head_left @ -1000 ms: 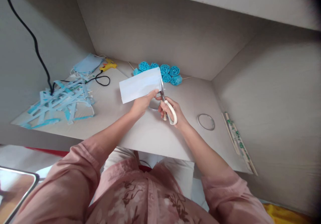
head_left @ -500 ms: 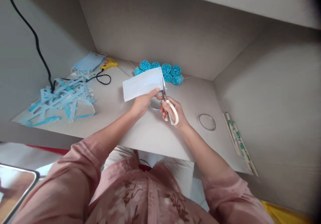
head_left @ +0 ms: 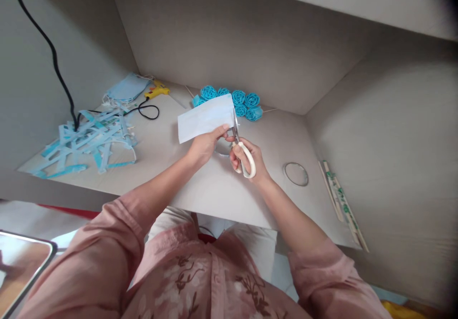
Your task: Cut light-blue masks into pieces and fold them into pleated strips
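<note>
My left hand [head_left: 204, 146] pinches the lower edge of a pale blue, flat rectangular face mask [head_left: 204, 117], with the thumb on top. In my right hand [head_left: 255, 159] is a pair of scissors [head_left: 248, 160] with white handles. Their metal blades point away from me along the mask's right edge, close to my left fingertips. Under the hands, a thin wire ring [head_left: 222, 154] lies partly hidden on the table. Just behind the mask, several blue rosettes [head_left: 238, 97] on sticks are partly covered by it.
Cut blue strips [head_left: 89, 138] lie heaped on the table [head_left: 229, 192] at left. Behind them are a stack of face masks [head_left: 128, 87] and a yellow glue gun [head_left: 157, 90] with a black cord [head_left: 53, 54]. At right are another wire ring [head_left: 296, 174] and wrapped sticks [head_left: 343, 204] beside the side wall.
The mask and scissors have shifted very slightly to the right, with the blades still along the mask's right edge. Both hands keep their holds.
</note>
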`<state>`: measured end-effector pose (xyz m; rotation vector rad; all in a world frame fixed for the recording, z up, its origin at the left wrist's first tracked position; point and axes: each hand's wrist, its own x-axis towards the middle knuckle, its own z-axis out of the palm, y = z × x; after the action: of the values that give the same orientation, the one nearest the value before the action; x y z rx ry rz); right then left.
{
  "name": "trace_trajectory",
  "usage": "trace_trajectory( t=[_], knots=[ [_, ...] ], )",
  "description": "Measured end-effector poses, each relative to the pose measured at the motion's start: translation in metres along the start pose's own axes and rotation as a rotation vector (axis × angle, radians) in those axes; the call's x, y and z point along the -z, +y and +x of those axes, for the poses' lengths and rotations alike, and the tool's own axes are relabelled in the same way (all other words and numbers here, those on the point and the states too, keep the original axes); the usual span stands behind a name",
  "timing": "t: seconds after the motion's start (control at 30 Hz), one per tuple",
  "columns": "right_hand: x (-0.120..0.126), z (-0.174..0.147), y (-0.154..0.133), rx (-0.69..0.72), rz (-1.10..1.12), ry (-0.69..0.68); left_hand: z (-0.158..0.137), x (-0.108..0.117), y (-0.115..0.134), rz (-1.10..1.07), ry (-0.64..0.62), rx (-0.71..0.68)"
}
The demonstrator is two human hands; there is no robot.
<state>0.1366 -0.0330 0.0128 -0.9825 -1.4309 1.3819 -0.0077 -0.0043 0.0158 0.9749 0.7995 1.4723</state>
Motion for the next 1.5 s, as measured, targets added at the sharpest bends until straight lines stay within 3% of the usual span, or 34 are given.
trace_trajectory(
  t=[0.63, 0.9, 1.1, 1.5],
  knots=[
    [0.002, 0.0, -0.003, -0.019, -0.035, 0.036, -0.001, 0.0, 0.002, 0.0, -0.015, 0.013],
    [0.001, 0.001, -0.002, -0.03, -0.054, 0.04, 0.006, 0.001, 0.008, 0.007, 0.163, -0.147],
    [0.003, 0.001, -0.003, -0.009, -0.06, -0.054, 0.002, 0.003, 0.004, 0.167, 0.207, -0.14],
    [0.008, 0.005, 0.002, 0.047, 0.008, -0.021, -0.005, 0.003, -0.006, 0.367, 0.146, -0.162]
  ],
)
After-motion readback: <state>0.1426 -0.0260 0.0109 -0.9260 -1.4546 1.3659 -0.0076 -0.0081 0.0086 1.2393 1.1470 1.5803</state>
